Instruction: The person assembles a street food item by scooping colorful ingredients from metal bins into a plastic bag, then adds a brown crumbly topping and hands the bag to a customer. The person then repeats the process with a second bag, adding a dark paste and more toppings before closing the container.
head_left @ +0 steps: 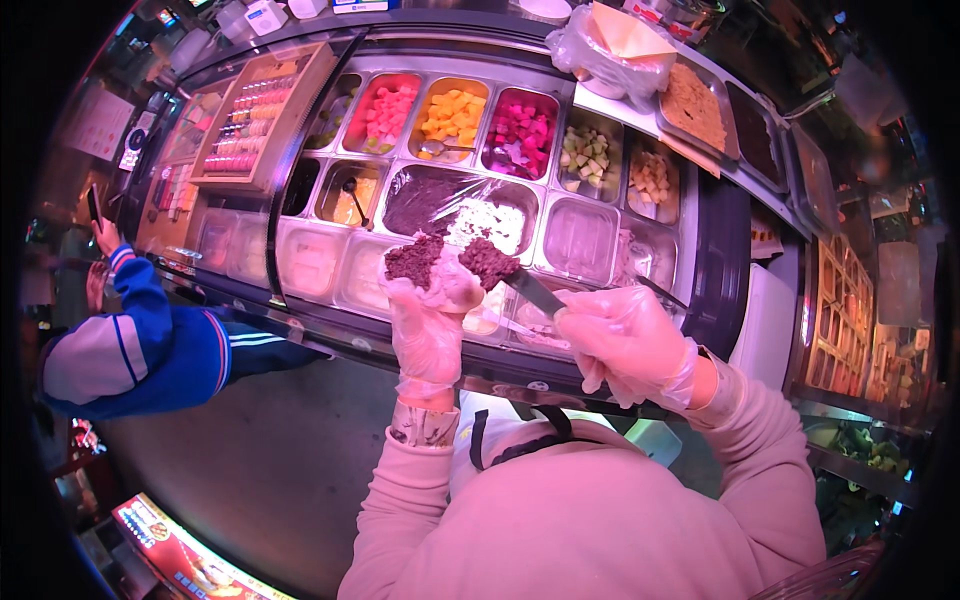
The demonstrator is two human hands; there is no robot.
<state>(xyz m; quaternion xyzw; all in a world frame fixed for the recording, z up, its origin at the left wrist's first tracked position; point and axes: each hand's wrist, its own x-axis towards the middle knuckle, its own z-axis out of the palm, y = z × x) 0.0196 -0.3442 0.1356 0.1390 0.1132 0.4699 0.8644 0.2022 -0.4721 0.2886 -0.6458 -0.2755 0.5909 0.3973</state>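
My left hand (425, 335), in a clear plastic glove, is cupped palm up over the near edge of the counter. On its fingers lies a soft, pale pink-looking portion (452, 284) with a lump of dark reddish-brown paste (410, 261) on it. My gloved right hand (630, 338) grips the handle of a flat spatula (538, 294), which points left. More dark paste (486, 262) clings to the spatula's tip, right beside the left hand's portion. Behind both hands sits a metal tub (420, 200) of dark paste and white filling, partly under plastic film.
Diced fruit fills metal tubs, among them pink (385, 115), yellow (455, 112) and magenta (522, 130) cubes. Lidded containers (582, 238) line the near row. A tray of brown crumbs (695, 108) stands at back right, a wooden display box (265, 115) at left. Another person (140, 350) stands left, holding a phone.
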